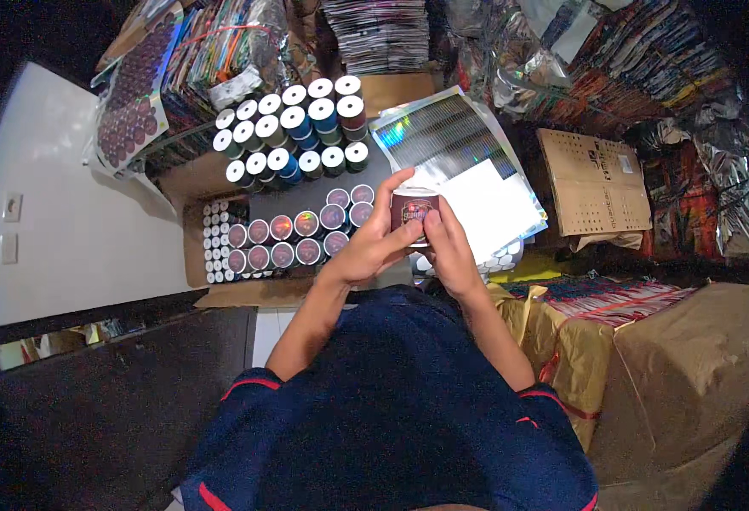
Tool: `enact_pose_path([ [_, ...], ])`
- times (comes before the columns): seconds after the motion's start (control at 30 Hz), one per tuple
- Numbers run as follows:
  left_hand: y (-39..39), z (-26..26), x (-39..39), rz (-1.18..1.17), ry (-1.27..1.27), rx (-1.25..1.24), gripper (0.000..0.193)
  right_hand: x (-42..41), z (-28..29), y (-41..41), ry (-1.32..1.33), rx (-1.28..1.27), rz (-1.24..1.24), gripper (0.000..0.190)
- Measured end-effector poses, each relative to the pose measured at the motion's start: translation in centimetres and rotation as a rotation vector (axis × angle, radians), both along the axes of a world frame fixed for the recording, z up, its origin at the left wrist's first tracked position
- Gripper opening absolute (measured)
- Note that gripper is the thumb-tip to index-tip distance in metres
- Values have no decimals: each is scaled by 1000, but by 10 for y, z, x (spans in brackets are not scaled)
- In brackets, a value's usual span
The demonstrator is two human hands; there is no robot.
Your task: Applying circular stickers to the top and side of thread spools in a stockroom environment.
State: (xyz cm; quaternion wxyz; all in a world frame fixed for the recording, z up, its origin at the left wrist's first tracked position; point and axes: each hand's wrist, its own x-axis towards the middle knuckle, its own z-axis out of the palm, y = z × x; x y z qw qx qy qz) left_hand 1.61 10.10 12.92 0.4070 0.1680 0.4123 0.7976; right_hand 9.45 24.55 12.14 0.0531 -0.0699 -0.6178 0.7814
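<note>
Between both hands is a thread spool with a dark red printed label (415,211), held before the chest. My left hand (374,246) grips its left side, the index finger raised near the white top and the thumb across the label. My right hand (452,246) holds the other side, its thumb on the label too. Left of the hands stand spools with round holographic stickers on top (282,253). Behind them rise stacked spools with plain white ends (294,118). Shiny sticker sheets (451,140) and a white sheet (486,198) lie behind my right hand.
An open cardboard box (194,259) at the left holds small white-ended spools. Stacks of packed printed sheets (381,38) line the back. A flat cardboard carton (595,185) stands at the right, above paper-wrapped bundles (687,358). A white wall panel (62,211) with sockets is at the far left.
</note>
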Motion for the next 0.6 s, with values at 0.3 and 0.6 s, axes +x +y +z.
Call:
enact_pose_path([
  [0.3, -2, 1, 2, 47, 184, -165, 85, -1, -3, -4, -11, 11, -16, 47],
  [0.6, -2, -2, 4, 38, 0, -12, 79, -1, -8, -10, 30, -40, -28, 45],
])
